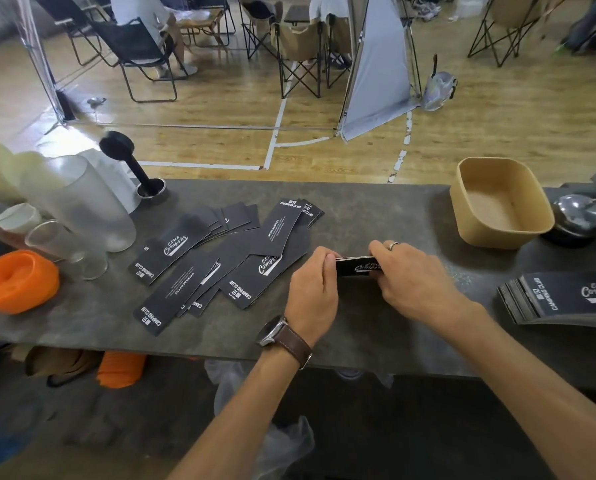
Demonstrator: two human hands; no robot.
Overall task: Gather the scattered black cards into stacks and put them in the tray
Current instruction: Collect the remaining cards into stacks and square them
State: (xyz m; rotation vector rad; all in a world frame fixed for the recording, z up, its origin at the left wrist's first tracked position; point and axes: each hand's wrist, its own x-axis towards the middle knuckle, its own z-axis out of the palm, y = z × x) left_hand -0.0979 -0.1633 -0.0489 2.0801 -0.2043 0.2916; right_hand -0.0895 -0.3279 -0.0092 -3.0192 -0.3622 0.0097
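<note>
**Both hands squaring a small stack on the counter**

Left hand (312,284), watch on wrist, grips one end of a small stack of black cards (357,266); right hand (409,273), ring on one finger, curls over the other end. Stack held on edge, low over the dark counter (376,209); contact with it unclear.

Scattered cards (220,258) lie overlapped just left of the hands, some face up with white print.

Tan tray (500,202) sits at the far right of the counter, well apart from the hands. Second card pile (563,296) fanned at the right edge.

Frosted cups (78,199) and an orange object (16,280) at left; silver bell (578,216) beside the tray.
</note>
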